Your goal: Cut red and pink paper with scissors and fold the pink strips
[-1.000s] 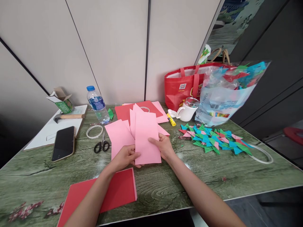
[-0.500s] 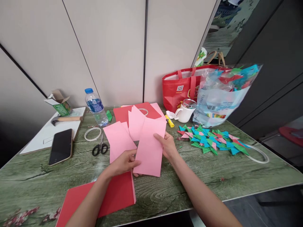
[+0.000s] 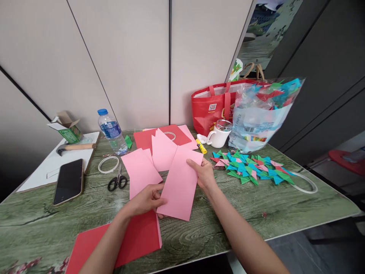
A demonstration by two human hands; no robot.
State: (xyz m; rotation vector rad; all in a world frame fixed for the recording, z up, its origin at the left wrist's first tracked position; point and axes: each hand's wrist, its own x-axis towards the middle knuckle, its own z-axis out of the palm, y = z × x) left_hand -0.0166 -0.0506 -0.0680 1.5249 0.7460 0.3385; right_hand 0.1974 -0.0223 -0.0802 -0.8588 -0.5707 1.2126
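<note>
- In the head view, we hold a pink paper (image 3: 181, 182) with both hands, tilted up over the green surface (image 3: 242, 217).
- Our left hand (image 3: 148, 199) is closed on its lower left edge, with the thumb on top.
- Our right hand (image 3: 205, 173) pinches its upper right edge, thumb on top too. We cannot tell if it is one sheet or more.
- Just behind the paper, we see more pink sheets (image 3: 139, 167) spread out, and farther back a red sheet (image 3: 142, 140).
- A red paper pile (image 3: 139, 236) with a pink side lies under our left arm.
- Black-handled scissors (image 3: 119, 177) lie left of the pink sheets, near a water bottle (image 3: 111, 131).
- Farther left we see a phone (image 3: 68, 182) and a hammer (image 3: 78, 146).
- To our right is a heap of folded paper bits (image 3: 251, 167), green, blue, pink and red. Behind it stand a white cup (image 3: 219, 137) and a red bag (image 3: 205, 116).
</note>
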